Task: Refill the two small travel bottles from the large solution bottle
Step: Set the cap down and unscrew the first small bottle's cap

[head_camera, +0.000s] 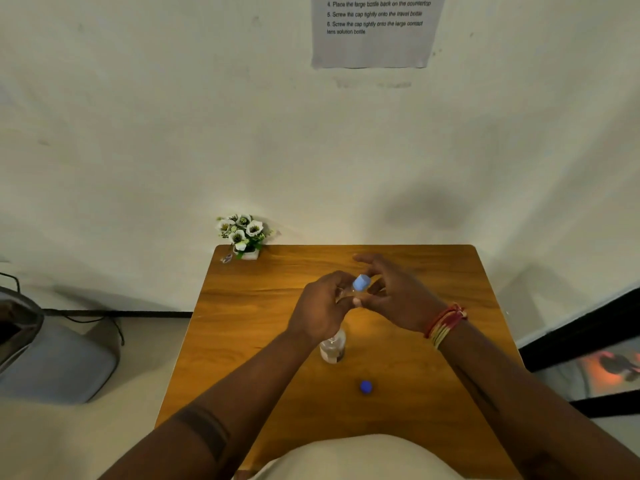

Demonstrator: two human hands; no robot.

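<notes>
My left hand grips a small clear travel bottle above the middle of the wooden table. Its light blue cap points up and right, and the fingers of my right hand are around that cap. A clear bottle stands uncapped on the table just below my left wrist. A loose dark blue cap lies on the table nearer to me. Most of the held bottle is hidden by my fingers. I see no second travel bottle.
A small pot of white flowers sits at the table's far left corner against the wall. A printed instruction sheet hangs on the wall. A grey container with cables stands on the floor at left.
</notes>
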